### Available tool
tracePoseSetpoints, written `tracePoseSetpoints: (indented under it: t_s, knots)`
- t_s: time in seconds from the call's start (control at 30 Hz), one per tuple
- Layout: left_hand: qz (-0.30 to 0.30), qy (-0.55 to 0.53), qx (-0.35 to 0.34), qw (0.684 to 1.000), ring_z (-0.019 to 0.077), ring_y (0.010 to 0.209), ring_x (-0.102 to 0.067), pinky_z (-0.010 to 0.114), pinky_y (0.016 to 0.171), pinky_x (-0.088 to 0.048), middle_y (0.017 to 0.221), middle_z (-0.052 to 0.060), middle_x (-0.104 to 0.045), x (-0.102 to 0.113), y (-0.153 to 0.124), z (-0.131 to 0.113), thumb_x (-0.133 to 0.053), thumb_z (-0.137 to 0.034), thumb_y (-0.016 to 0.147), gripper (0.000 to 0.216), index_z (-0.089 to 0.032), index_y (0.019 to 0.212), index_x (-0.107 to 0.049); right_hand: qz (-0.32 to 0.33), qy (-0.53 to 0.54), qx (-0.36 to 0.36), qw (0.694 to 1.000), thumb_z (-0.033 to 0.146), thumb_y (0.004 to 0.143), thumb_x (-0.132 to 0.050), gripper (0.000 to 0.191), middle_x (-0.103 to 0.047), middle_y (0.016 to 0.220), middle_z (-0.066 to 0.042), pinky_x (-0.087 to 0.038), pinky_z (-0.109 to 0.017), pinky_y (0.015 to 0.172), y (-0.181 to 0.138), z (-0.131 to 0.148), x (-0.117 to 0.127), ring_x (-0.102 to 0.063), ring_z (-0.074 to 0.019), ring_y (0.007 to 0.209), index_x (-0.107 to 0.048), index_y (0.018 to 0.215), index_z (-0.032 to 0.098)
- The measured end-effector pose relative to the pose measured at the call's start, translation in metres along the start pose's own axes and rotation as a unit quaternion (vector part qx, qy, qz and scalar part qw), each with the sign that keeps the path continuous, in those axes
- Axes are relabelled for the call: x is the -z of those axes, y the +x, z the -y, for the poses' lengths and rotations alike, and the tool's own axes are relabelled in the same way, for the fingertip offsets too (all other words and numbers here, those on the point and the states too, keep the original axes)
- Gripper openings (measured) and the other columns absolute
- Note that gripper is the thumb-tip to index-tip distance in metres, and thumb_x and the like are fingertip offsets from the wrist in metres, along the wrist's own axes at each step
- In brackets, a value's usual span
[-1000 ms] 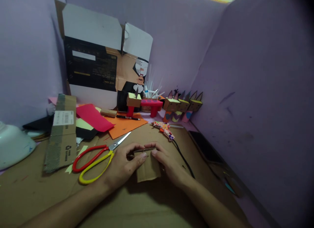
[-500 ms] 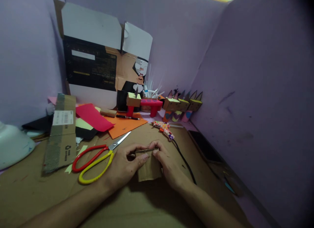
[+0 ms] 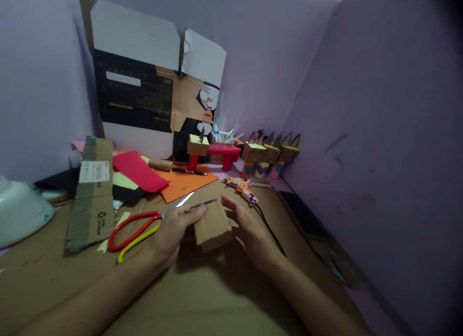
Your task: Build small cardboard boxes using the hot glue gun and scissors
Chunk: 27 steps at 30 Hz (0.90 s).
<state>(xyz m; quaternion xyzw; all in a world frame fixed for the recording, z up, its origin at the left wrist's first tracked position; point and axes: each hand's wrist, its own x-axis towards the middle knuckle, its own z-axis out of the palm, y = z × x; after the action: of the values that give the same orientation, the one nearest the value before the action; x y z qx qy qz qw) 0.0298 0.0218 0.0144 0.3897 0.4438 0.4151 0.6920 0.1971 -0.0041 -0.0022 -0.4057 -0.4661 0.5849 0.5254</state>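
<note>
Cardboard box [image 3: 212,226], pinched by the left hand [image 3: 174,231], sits beside the spread right hand [image 3: 250,234].

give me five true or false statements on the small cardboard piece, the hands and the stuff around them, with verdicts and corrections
1. The left hand holds the small cardboard piece. True.
2. Both scissor handles are yellow. False: the scissors have one red handle and one yellow.
3. The patterned glue gun lies farther off than the cardboard piece. True.
4. The right hand grips the scissors. False: the right hand is beside the cardboard piece.
5. The phone stands on end. False: the phone lies flat.
</note>
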Motion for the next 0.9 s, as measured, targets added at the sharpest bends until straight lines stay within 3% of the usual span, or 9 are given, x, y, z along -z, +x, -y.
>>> tracePoseSetpoints:
  t_s: [0.17,0.37,0.53,0.7,0.9]
  knots:
    - [-0.001,-0.032,0.1,0.994,0.0176,0.058,-0.064,0.03,0.052,-0.054,0.073,0.005,-0.069,0.001,0.004,-0.006,-0.055,-0.034,0.082,0.024,-0.017,0.097,-0.065,-0.021,0.022,-0.014,0.999,0.072,0.07,-0.055,0.068,-0.047,0.136,-0.012,-0.038,-0.046,0.095,0.006,-0.002,0.005,-0.043,-0.0309,0.124,-0.056,0.12,0.026]
    - [-0.007,-0.033,0.123,0.992,0.0161,0.055,-0.063,0.025,0.042,-0.05,0.072,0.004,-0.068,0.0,0.004,-0.007,-0.051,-0.035,0.086,0.025,-0.019,0.1,-0.064,0.01,0.005,0.008,1.0,0.064,0.074,-0.058,0.06,-0.048,0.136,-0.011,-0.037,-0.048,0.097,0.005,-0.002,0.006,-0.044,-0.0301,0.125,-0.054,0.122,0.028]
    - [0.002,-0.013,0.091,0.996,0.017,0.056,-0.062,0.026,0.043,-0.051,0.072,0.005,-0.068,0.0,0.004,-0.003,-0.05,-0.033,0.087,0.025,-0.016,0.097,-0.065,0.031,-0.061,0.037,0.997,0.055,0.067,-0.071,0.066,-0.046,0.138,-0.011,-0.034,-0.046,0.1,0.001,0.0,0.003,-0.041,-0.0294,0.127,-0.051,0.123,0.027]
    - [-0.014,0.02,0.006,1.0,0.018,0.06,-0.061,0.025,0.043,-0.05,0.067,0.003,-0.064,0.0,0.006,0.003,-0.059,-0.033,0.079,0.023,-0.014,0.09,-0.066,0.055,-0.068,0.04,0.995,0.047,0.069,-0.072,0.054,-0.054,0.127,-0.01,-0.035,-0.045,0.1,-0.001,0.002,-0.002,-0.043,-0.0279,0.124,-0.054,0.115,0.025]
    - [-0.047,0.044,-0.05,0.997,0.0135,0.054,-0.056,0.023,0.048,-0.049,0.059,-0.003,-0.059,0.003,0.011,0.006,-0.071,-0.042,0.067,0.031,-0.014,0.079,-0.063,0.01,-0.06,0.019,0.998,0.042,0.067,-0.072,0.043,-0.058,0.112,-0.009,-0.038,-0.044,0.094,-0.003,0.002,-0.006,-0.047,-0.0288,0.115,-0.055,0.1,0.021]
